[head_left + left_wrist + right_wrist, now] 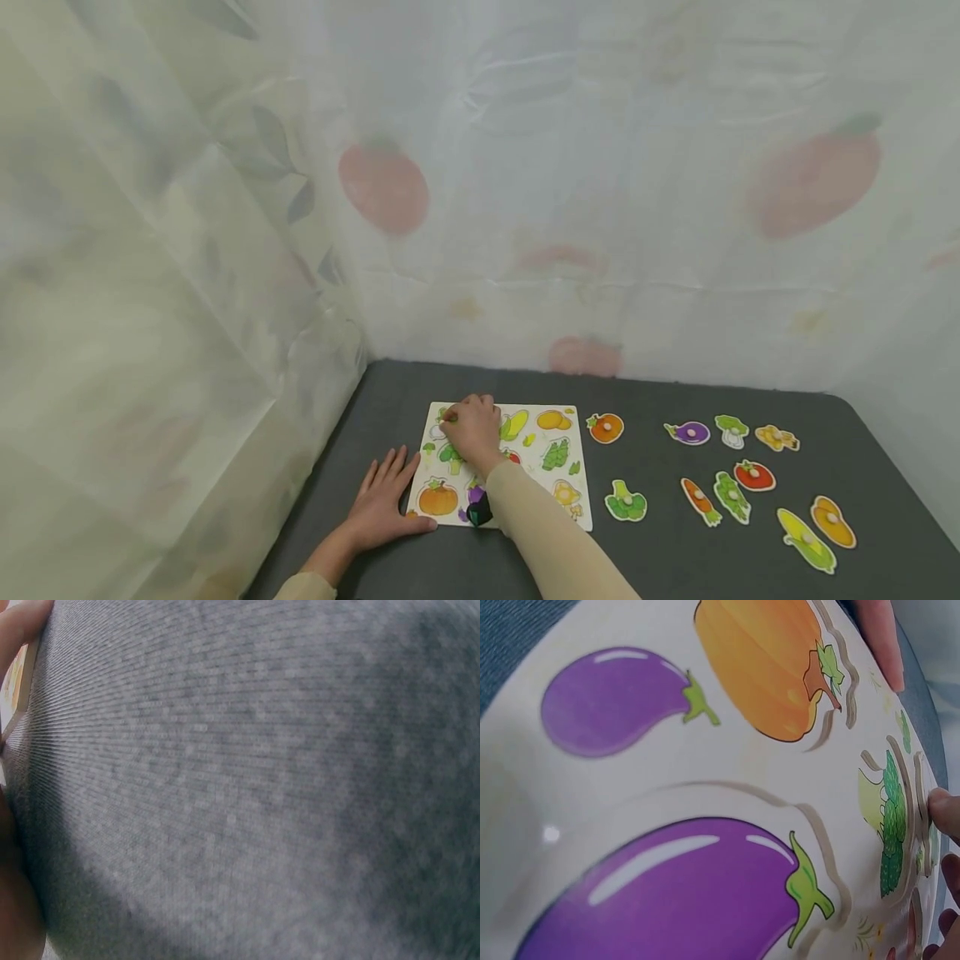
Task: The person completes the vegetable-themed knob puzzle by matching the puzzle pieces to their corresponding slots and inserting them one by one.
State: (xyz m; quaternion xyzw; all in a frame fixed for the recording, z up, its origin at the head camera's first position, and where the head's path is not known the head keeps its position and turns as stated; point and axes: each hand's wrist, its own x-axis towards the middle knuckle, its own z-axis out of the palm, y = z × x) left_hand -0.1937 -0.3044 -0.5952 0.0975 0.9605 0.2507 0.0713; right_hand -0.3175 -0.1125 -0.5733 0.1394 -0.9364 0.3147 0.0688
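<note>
A white vegetable puzzle board [525, 475] lies on the dark table, printed with outlined vegetables. My right hand [476, 429] is over its upper left part, thumb and fingers curled together, seemingly pinching a small puzzle piece; the fingers mostly hide it. In the right wrist view, the thumb [943, 814] touches down near the board's far edge, beyond the printed eggplant [667, 892] and pumpkin [765, 667]. My left hand [386, 500] lies flat with straight fingers at the board's lower left corner, its thumb on the board's near edge.
Right of the board lie loose knobbed pieces: pumpkin [605, 428], broccoli [626, 502], eggplant [687, 433], leafy vegetable [732, 431], mushroom [777, 438], tomato [754, 476], carrot [701, 502], peas [732, 498], corn [806, 541], potato [832, 522]. A printed curtain hangs behind.
</note>
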